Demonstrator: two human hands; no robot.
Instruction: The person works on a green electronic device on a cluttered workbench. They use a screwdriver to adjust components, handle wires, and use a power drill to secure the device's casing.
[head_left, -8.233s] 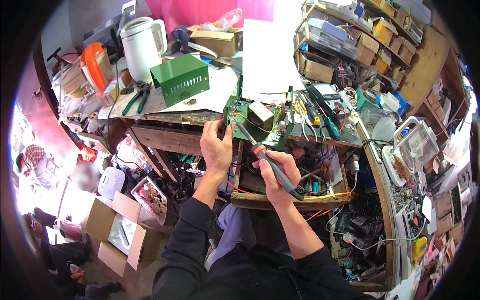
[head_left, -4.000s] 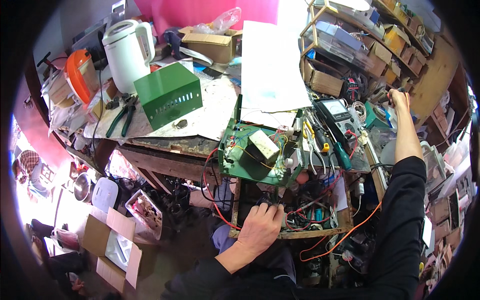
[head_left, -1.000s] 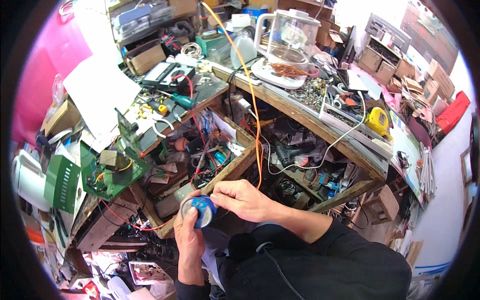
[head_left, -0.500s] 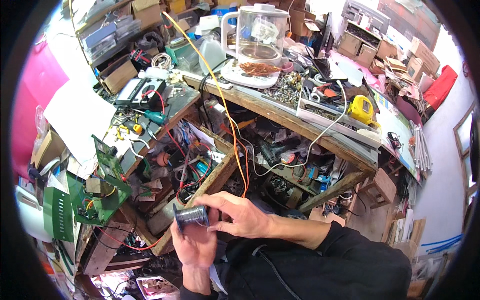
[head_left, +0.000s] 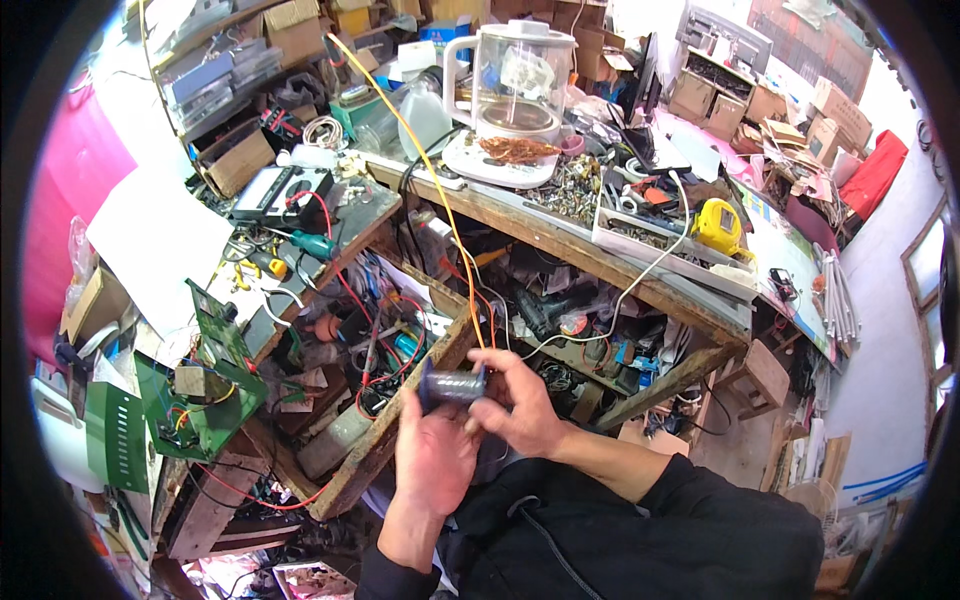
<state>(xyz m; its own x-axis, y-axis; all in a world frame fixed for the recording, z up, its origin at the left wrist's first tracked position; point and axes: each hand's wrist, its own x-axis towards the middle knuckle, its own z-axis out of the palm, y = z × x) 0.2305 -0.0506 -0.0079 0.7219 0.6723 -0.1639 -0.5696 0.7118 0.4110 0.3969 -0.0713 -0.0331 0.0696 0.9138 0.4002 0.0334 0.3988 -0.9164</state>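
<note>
Near the worn brown wooden drawer [head_left: 385, 428], the right hand's fingers [head_left: 515, 375] are grasping a dark-blue-flanged spool of silvery wire [head_left: 456, 386], no unwound length clearly showing, above the left hand [head_left: 437, 462], whose grip I cannot tell.

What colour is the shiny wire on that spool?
Silvery grey; the wire shows best in the head view.

A transparent cylindrical jug [head_left: 515, 90] with a white handle stands upright. A bundle of copper-brown strands [head_left: 518, 151] lies directly in front of the jug. Left of the jug: a coiled white cable [head_left: 323, 131] and, nearer the viewer, a black box-shaped meter [head_left: 284, 196]. Right of the jug: a rounded yellow plastic tool [head_left: 717, 226]; farther right, a red sheet-like article [head_left: 873, 170].
</note>
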